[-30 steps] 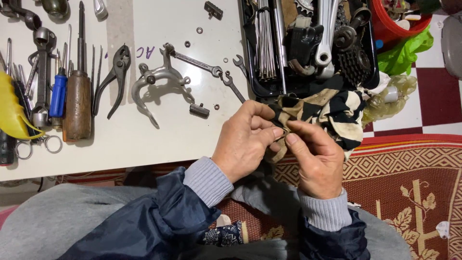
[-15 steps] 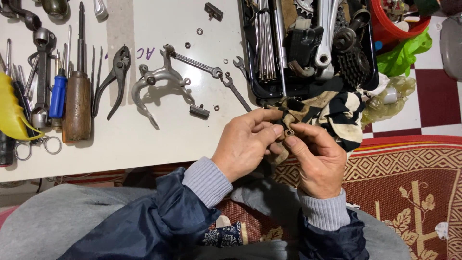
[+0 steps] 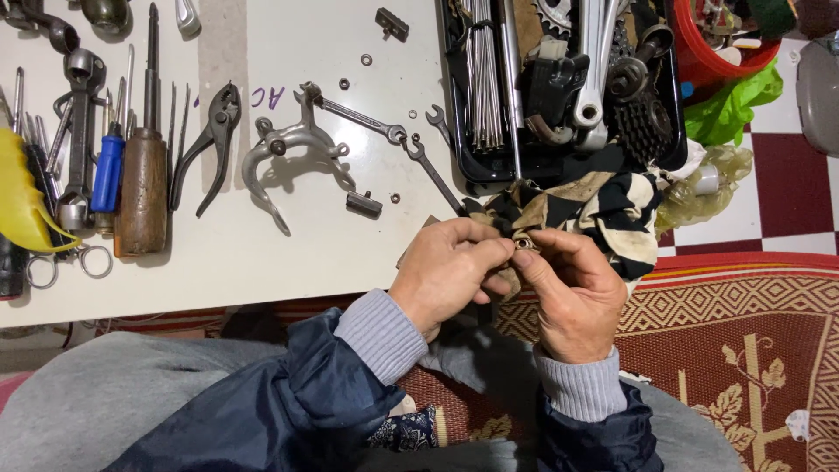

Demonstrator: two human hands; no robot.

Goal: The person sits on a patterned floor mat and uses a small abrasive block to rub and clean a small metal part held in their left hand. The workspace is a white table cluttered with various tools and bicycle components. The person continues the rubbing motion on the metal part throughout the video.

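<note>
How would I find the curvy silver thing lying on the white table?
Start at the white table and look in its middle, right of the dark pliers. There lies the silver brake caliper, beside a long thin wrench. It alone has two curved arms like a claw, while its neighbours are straight.

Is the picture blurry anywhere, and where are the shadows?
Head view: mostly sharp; the tiny ring between the hands is too small to see clearly; soft shadows lie under the brake arm and pliers on the white table; no strong glare.
</note>
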